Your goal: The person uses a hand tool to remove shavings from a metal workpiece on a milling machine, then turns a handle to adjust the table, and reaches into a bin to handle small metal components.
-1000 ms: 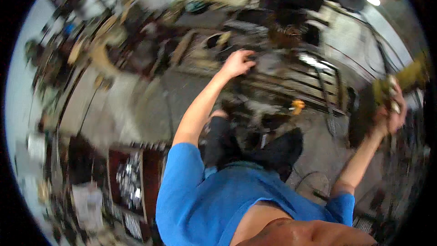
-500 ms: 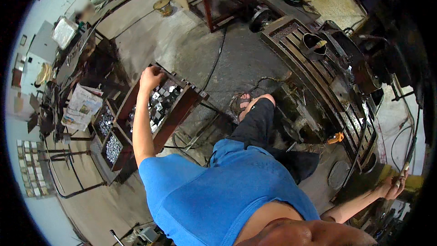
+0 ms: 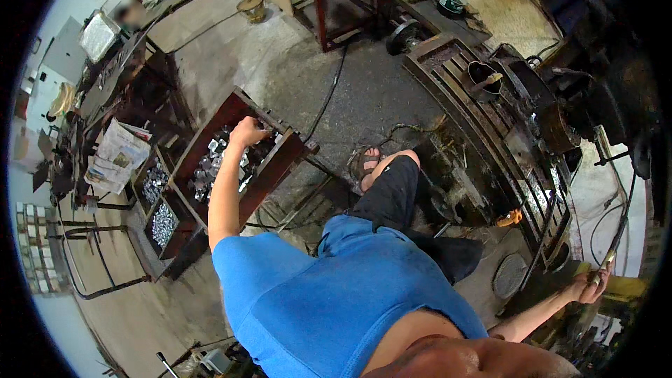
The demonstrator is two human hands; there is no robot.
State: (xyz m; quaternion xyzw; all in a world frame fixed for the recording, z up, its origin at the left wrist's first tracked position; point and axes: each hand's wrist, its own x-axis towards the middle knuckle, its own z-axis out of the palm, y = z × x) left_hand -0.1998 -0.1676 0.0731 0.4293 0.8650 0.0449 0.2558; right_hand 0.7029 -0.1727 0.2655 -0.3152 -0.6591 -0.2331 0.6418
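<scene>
From the head view, I saw the left hand (image 3: 246, 131) reaching out over a dark red wooden crate (image 3: 280, 161) filled with small shiny metal pieces (image 3: 210, 164). Its fingers were curled into a loose fist just above the pile, but I could not tell whether they enclosed a piece. The right hand (image 3: 591, 285) was stretched far out to the other side, closed around a thin metal rod (image 3: 619, 238) that ran upward from it, beside a yellow block (image 3: 626, 287). A second crate (image 3: 162, 220) of the same bright pieces stood just beside the first. An orange-handled tool (image 3: 509, 218) lay on the dark slatted workbench (image 3: 490, 126).
</scene>
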